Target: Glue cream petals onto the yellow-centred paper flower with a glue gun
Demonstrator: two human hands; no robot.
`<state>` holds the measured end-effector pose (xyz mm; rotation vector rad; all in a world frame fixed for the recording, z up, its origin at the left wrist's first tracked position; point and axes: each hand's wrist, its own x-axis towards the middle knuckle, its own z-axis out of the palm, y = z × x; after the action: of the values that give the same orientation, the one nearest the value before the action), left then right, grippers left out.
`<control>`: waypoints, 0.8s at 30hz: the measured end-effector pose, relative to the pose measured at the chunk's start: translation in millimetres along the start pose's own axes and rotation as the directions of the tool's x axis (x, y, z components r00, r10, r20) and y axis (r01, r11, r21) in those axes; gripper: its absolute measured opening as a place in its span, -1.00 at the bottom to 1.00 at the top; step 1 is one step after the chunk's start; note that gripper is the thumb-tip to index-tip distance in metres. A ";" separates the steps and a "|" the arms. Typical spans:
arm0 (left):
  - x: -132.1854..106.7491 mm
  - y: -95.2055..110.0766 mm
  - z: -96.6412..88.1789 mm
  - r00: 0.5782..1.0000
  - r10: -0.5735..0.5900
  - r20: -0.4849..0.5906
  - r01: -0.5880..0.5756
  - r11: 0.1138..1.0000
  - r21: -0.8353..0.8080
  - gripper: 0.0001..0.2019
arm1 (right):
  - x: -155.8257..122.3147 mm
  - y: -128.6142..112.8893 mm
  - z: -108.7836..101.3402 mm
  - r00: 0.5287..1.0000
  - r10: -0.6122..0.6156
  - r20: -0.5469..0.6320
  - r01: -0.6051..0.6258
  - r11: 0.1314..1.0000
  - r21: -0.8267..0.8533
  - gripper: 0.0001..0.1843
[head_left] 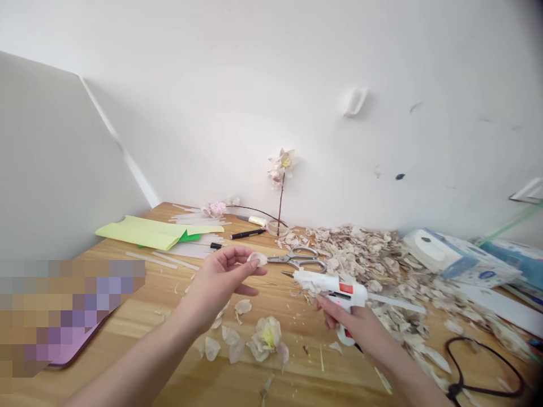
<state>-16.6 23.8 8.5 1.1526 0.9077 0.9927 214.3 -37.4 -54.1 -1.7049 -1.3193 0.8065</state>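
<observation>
Pinching a petal [257, 259] in left hand [220, 281], right hand [345, 323] gripping glue gun [335, 288].

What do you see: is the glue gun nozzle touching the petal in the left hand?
Apart. The head view shows the glue gun nozzle and the pale petal in the left hand with wooden tabletop visible between them.

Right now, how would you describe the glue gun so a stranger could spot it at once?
On the wooden table, beside the heap of pale petals, the right hand grips a white hot glue gun. Its red patch sets it apart from the steel scissors.
</observation>
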 end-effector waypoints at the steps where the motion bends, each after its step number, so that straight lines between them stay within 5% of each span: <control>1: 1.4 1.0 -1.6 1.000 0.009 -0.015 -0.009 1.000 0.004 -0.77 | 2.8 4.7 3.2 1.000 -0.008 -0.016 0.008 0.999 -0.051 -0.58; 8: 10.5 4.9 -14.6 0.991 0.097 -0.089 -0.095 0.995 0.027 -0.78 | 18.6 30.9 24.0 0.999 -0.035 -0.030 0.026 0.967 -0.252 -0.51; 16: 14.6 15.3 -30.4 0.971 0.186 -0.150 -0.187 0.982 0.002 -0.81 | 15.9 27.9 27.9 0.993 -0.106 -0.061 0.065 0.882 -0.466 -0.56; 21: 16.1 34.0 -52.8 0.914 0.306 -0.266 -0.328 0.944 -0.041 -0.86 | 6.5 25.8 12.4 0.984 -0.142 -0.105 0.060 0.826 -0.560 -0.43; 24: 14.7 46.0 -69.7 0.859 0.361 -0.364 -0.412 0.909 -0.070 -0.88 | -6.3 20.1 -9.4 0.972 -0.228 -0.062 0.122 0.708 -0.695 -0.26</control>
<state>-84.3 63.6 40.4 1.0756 0.8717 1.6064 229.8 -47.9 -67.5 -2.0958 -1.7829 0.0390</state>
